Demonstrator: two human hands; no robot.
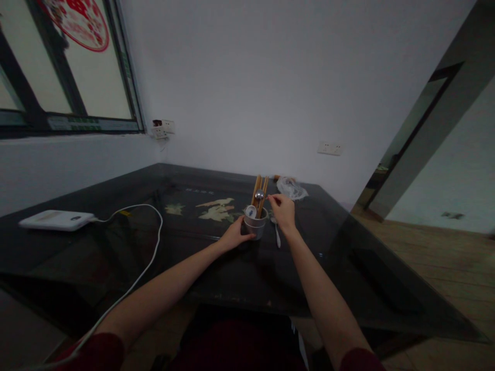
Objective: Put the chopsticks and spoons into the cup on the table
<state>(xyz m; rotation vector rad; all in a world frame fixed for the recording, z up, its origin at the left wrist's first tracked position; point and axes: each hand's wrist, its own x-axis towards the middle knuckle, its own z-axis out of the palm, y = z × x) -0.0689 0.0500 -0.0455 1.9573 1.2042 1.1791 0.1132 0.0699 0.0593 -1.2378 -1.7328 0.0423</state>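
Note:
A pale round cup (pixel 254 230) stands on the dark table, holding several wooden chopsticks (pixel 265 186), a shiny metal spoon (pixel 259 195) with its bowl up, and a white spoon-like piece (pixel 250 211) with a blue mark. My left hand (pixel 233 236) grips the cup's left side, thumb across its front. To the right of the chopsticks, my right hand (pixel 283 210) is closed in a pinch above the table. What its fingertips hold, if anything, is too small to make out. Below that hand, another spoon (pixel 277 236) lies on the table beside the cup.
A crumpled clear plastic bag (pixel 291 188) lies behind my right hand near the wall. At the left is a white power bank-like device (pixel 57 220) with a white cable (pixel 158 242) looping across the table. A dark flat object (pixel 382 275) lies at the right.

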